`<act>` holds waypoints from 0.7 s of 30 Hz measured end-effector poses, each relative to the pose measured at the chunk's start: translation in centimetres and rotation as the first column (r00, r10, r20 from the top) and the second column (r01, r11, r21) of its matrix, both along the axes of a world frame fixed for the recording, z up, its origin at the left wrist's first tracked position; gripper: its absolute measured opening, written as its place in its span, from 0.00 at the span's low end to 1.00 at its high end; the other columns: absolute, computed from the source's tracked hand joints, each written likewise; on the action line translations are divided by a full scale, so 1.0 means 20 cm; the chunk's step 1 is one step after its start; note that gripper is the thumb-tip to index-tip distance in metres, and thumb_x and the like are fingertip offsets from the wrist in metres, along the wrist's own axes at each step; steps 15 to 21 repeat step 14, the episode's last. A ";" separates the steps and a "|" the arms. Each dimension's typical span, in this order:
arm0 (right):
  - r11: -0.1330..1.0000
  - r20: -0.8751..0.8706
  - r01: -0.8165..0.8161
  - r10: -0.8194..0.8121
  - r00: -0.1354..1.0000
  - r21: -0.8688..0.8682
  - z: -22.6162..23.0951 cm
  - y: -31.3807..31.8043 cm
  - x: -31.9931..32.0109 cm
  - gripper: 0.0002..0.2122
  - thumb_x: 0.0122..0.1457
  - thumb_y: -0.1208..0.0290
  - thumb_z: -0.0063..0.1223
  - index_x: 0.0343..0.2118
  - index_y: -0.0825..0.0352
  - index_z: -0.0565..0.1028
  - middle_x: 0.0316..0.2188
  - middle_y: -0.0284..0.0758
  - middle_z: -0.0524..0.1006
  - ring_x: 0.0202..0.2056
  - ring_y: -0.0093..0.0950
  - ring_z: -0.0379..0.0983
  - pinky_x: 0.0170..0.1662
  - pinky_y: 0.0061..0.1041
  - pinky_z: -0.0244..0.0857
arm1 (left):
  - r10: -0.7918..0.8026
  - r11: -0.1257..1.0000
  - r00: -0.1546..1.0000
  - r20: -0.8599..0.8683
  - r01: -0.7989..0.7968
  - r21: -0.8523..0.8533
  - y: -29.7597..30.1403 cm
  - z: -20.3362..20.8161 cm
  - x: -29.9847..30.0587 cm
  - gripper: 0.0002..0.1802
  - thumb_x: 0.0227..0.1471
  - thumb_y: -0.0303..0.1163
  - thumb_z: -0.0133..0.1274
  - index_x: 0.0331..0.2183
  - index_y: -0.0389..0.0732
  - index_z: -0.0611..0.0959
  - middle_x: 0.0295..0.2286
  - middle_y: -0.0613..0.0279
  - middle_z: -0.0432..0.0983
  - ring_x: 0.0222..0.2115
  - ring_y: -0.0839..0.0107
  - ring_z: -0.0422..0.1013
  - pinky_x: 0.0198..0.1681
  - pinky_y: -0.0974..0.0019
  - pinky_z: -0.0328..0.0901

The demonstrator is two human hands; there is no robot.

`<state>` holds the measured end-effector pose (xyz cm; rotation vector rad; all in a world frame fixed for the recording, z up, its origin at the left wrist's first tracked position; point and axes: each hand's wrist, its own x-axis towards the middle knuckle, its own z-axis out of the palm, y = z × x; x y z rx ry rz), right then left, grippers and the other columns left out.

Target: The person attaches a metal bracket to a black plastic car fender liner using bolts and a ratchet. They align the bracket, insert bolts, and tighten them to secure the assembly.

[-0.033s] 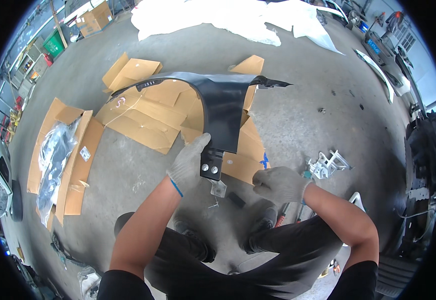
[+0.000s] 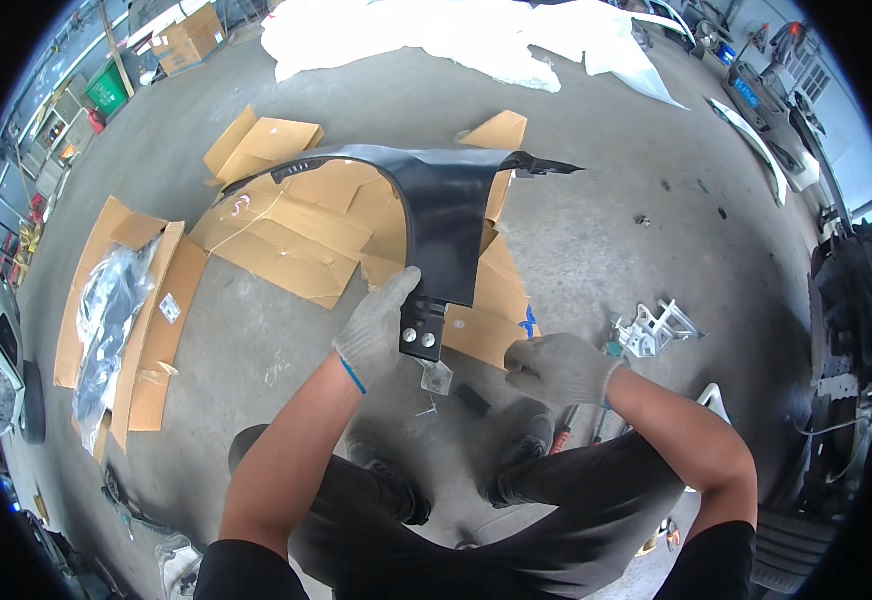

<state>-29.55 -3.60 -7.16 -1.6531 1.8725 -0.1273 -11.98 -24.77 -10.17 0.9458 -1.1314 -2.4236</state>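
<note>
A black car fender [image 2: 443,220] stands in front of me, its wheel arch curving to the left and a thin pointed end reaching right. My left hand [image 2: 381,325], in a pale knit glove, grips the fender's lower left edge, thumb on its face. Just below the thumb is a black bracket [image 2: 422,332] with two round bolt heads. A small clear piece [image 2: 437,377] shows under the bracket. My right hand [image 2: 561,370], gloved too, is held to the right of the fender and apart from it. Its fingers are curled closed; whatever they may hold is hidden.
Flattened cardboard [image 2: 306,235] lies behind the fender. At left, an open carton [image 2: 146,350] holds plastic-wrapped parts. A white metal bracket [image 2: 656,330] and red-handled tools [image 2: 562,440] lie to the right on the floor. White sheeting [image 2: 416,40] spreads across the far side.
</note>
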 end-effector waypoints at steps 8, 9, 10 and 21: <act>0.999 -0.009 -0.023 0.023 1.000 -0.024 0.00 0.01 0.00 0.17 0.62 0.58 0.46 0.43 0.68 0.75 0.37 0.46 0.80 0.40 0.45 0.77 0.46 0.41 0.69 | -0.012 0.997 0.996 0.085 0.018 -0.075 -0.02 -0.01 0.00 0.18 0.63 0.44 0.51 0.42 0.39 0.79 0.32 0.62 0.78 0.27 0.75 0.75 0.30 0.71 0.73; 0.999 -0.006 -0.026 0.026 1.000 -0.032 -0.01 0.01 0.00 0.17 0.62 0.58 0.46 0.43 0.68 0.75 0.37 0.46 0.80 0.40 0.45 0.77 0.47 0.41 0.69 | -0.008 0.998 0.997 0.078 0.013 -0.061 -0.02 -0.03 0.00 0.17 0.63 0.44 0.51 0.42 0.39 0.79 0.32 0.62 0.78 0.28 0.75 0.75 0.30 0.71 0.73; 0.999 -0.009 -0.032 0.032 0.999 -0.030 -0.01 0.01 0.00 0.17 0.62 0.58 0.46 0.43 0.68 0.75 0.37 0.47 0.80 0.40 0.45 0.77 0.47 0.41 0.69 | -0.004 0.999 0.997 0.072 0.008 -0.048 -0.02 -0.03 0.00 0.17 0.63 0.44 0.52 0.42 0.39 0.79 0.32 0.62 0.78 0.28 0.75 0.76 0.30 0.71 0.73; 0.999 -0.015 -0.049 0.048 0.999 -0.019 -0.01 0.00 0.01 0.18 0.63 0.57 0.46 0.44 0.67 0.75 0.38 0.47 0.80 0.41 0.44 0.77 0.47 0.41 0.69 | 0.003 0.998 0.997 0.074 0.001 -0.061 -0.02 -0.03 0.00 0.18 0.62 0.44 0.53 0.45 0.39 0.79 0.33 0.62 0.78 0.29 0.75 0.76 0.31 0.71 0.73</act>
